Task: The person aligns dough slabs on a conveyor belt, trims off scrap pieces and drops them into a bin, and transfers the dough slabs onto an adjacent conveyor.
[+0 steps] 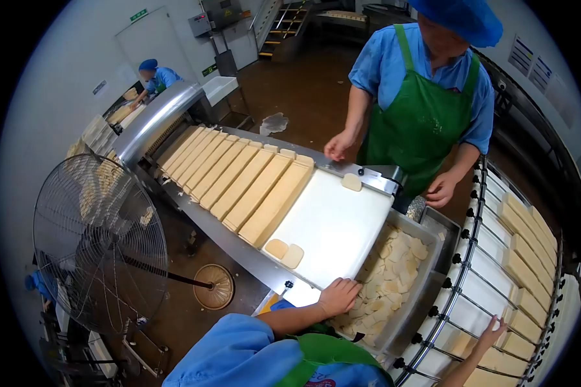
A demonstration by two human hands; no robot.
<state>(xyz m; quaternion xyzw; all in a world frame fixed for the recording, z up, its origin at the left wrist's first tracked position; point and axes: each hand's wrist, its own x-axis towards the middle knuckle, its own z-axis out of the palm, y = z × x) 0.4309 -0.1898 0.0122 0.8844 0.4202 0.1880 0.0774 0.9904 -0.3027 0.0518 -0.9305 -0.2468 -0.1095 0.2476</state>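
Observation:
My left hand [341,297] rests at the near end corner of a white conveyor belt [332,222], fingers lying loosely and nothing visible in them. Long rows of stacked pale flat slices [248,177] lie across that belt. Two loose slices [286,251] sit at its near edge, one more slice [351,182] at the far edge. Below the belt's end, a grey bin [426,274] holds many loose slices. At the right, my right hand [492,332] reaches over a second conveyor [458,309] with fingers extended beside rows of stacked slices [526,261]; contact is unclear.
Across the belt stands a co-worker in a green apron [419,122], both hands near the belt's end. A large wire fan [100,242] stands at left. Metal rods [490,255] cross above the second conveyor. Another person [155,77] works farther back.

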